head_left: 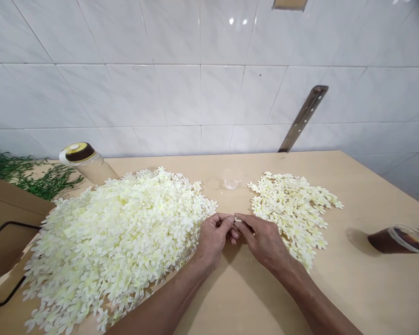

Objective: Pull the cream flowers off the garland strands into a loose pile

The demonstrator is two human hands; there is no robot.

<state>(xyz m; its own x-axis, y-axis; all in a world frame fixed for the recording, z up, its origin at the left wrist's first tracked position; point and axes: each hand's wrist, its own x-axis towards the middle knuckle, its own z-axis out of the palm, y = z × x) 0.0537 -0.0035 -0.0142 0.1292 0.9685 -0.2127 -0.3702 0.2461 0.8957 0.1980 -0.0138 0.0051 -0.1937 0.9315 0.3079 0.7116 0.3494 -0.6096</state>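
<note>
left hand [212, 236]: fingers curled in, thumb and first fingers pressed together on one side of the small flower [238, 219]; the forearm comes in from the bottom edge of the view
right hand [265, 242]: also closed to a pinch, its fingertips meet the left fingertips and hold the other side of the same flower; the back of the hand is turned up
small flower: pale cream, mostly hidden between the fingertips of both hands, held just above the table [352, 288], between the two heaps
big heap [118, 242]: very many cream flowers piled on the left; its right edge touches the left hand and wrist
small heap [293, 209]: the same kind of flowers, spread thinner on the right, just behind and beside the right hand
clear cup [231, 180]: small and see-through, on the table behind the hands, between the two heaps
bottle [85, 160]: tilted, behind the big heap, with a yellow and brown cap
green stems [17, 174]: thin twigs at the far left, near the wall
cardboard box [7, 218]: brown, at the left edge, just beside the big heap, with a black wire on it
dark cup [391, 239]: brown inside, clear lid, at the right edge, well apart from the hands
metal strip [303, 118]: slanted, on the tiled wall [160, 93] behind the table
</note>
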